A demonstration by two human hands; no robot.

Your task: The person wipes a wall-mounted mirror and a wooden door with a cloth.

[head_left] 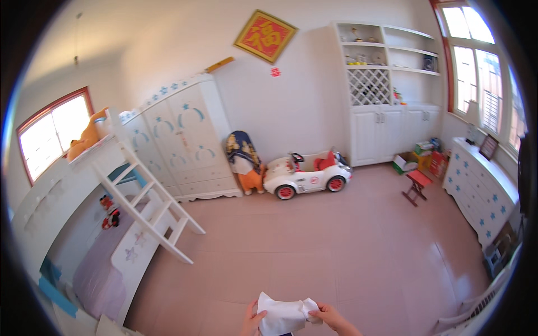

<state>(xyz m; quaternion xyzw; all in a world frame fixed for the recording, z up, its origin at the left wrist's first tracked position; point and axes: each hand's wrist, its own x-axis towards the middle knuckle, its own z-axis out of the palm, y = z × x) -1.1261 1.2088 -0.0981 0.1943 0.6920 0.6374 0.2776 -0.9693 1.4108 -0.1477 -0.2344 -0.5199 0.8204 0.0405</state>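
A soft white cloth [284, 315] is stretched between my two hands at the bottom middle of the view. My left hand [254, 320] pinches its left edge, with the thumb on top. The right edge is gripped by my right hand [330, 317], thumb and fingers closed on a bunched corner. Whether it is fabric or thick tissue is hard to tell. A sliver of something dark blue shows under its lower edge, mostly cut off by the frame.
A white bunk bed with a ladder [151, 210] stands left, beside a wardrobe [182, 134]. Along the far wall are a large plush toy [245, 165], a white toy car [307, 179] and a shelf cabinet [375, 134]. A red stool [418, 182] and a dresser [482, 187] stand right.
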